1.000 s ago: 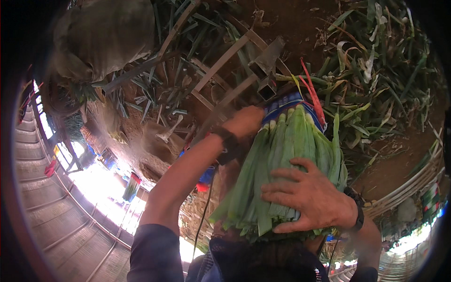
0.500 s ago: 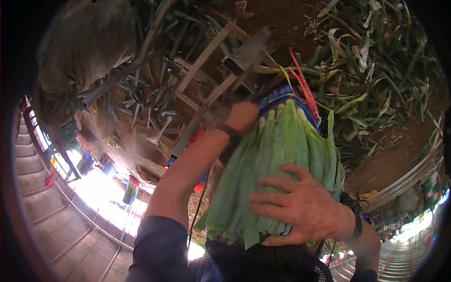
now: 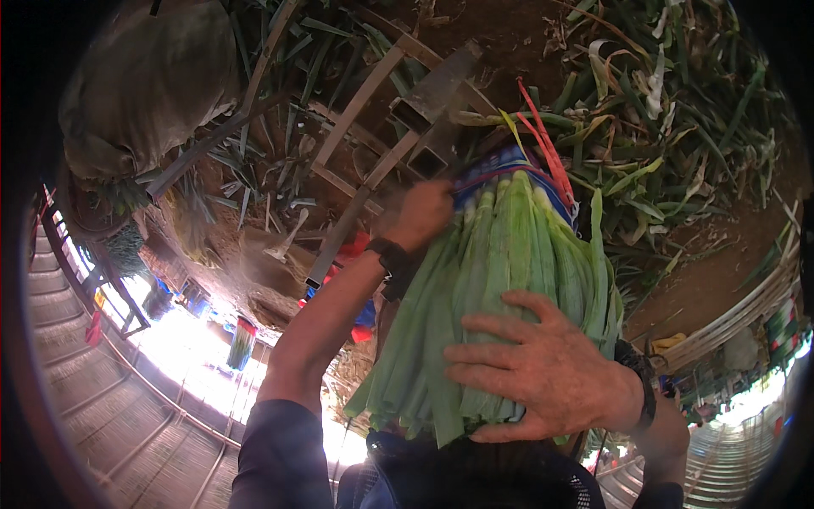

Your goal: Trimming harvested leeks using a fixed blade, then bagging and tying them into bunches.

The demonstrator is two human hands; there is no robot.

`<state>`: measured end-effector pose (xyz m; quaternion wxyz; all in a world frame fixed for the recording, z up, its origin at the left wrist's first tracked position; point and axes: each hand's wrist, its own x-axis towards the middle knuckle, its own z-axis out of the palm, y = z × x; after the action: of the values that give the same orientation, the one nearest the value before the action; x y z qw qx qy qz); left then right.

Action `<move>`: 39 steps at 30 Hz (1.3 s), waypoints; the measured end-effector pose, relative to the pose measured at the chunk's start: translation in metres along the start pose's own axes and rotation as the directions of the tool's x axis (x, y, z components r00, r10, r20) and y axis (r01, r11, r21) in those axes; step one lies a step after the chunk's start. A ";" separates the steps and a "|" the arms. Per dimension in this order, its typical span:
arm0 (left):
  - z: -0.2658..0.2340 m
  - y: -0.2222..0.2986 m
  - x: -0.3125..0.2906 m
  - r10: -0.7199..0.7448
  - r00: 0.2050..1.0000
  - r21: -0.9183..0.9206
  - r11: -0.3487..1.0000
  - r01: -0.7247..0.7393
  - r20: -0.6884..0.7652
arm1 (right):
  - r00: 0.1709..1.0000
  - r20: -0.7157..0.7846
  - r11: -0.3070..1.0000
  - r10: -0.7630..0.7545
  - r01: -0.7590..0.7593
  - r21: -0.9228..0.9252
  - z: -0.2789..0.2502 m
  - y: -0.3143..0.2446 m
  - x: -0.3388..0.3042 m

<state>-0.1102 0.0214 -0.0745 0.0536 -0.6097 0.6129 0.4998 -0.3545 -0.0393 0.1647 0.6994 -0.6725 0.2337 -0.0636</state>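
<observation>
A thick bundle of leeks lies before me, its green leaves toward my body. Around its far end goes a blue wrap, with red tie strips and a yellow one standing up from it. A thin reddish band crosses the wrap toward my left hand. That hand is closed at the wrap's left edge, apparently on the end of this band; its fingers are partly blurred. My right hand lies flat over the leaves near their cut ends, fingers spread, pressing on the bundle.
A metal frame of square tubes stands beyond my left hand. Loose leek leaves litter the ground at the far right. A large grey-brown sack sits at the far left. Red and blue material shows beside my left forearm.
My left hand has moved slightly left, away from the bundle, and the reddish band across the wrap now shows more plainly. My right hand stays flat on the leaves.
</observation>
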 end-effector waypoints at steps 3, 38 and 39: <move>-0.010 -0.002 -0.003 -0.126 0.980 -0.213 0.965 0.157 0.151 | 1.000 -0.007 1.000 -0.009 0.009 -0.012 0.002 -0.001 0.001; -0.153 0.257 -0.118 -0.518 0.640 0.270 0.851 0.450 0.568 | 0.554 -0.271 0.189 0.787 0.201 0.961 0.097 0.216 -0.164; -0.143 0.261 -0.114 -0.534 0.589 0.285 0.838 0.465 0.607 | 0.567 -0.365 0.351 0.739 0.138 0.926 0.129 0.251 -0.154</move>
<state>-0.2136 -0.0601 0.2159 0.4354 -0.5341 0.3793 0.6175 -0.4940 0.1623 -0.0437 0.7686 -0.0317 0.5644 -0.2994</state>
